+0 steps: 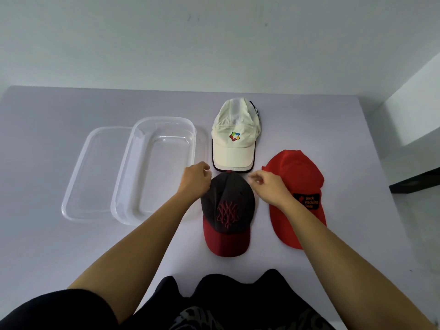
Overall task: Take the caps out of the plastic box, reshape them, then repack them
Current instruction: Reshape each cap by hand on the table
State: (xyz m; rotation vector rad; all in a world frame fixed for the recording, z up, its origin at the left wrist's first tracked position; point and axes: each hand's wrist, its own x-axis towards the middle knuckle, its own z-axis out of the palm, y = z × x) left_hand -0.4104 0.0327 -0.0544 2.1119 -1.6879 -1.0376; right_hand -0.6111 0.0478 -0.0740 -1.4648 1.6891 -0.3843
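Note:
A black cap with a red brim [227, 210] lies in front of me, brim toward me. My left hand [196, 181] is curled on the back left edge of its crown. My right hand [269, 186] hovers at the crown's back right, fingers loosely bent, and nothing shows between them. A white cap with a coloured logo [234, 136] lies just behind, its brim almost touching the black cap. Partly under my right wrist, a red cap with a black patch [295, 172] lies to the right. The clear plastic box [157, 167] sits empty on the left.
The box's clear lid [92, 172] lies flat beside the box, partly under its left side. All of it rests on a pale table [71, 246] against a white wall. A white block and a dark shelf edge [414, 179] stand off the table's right side.

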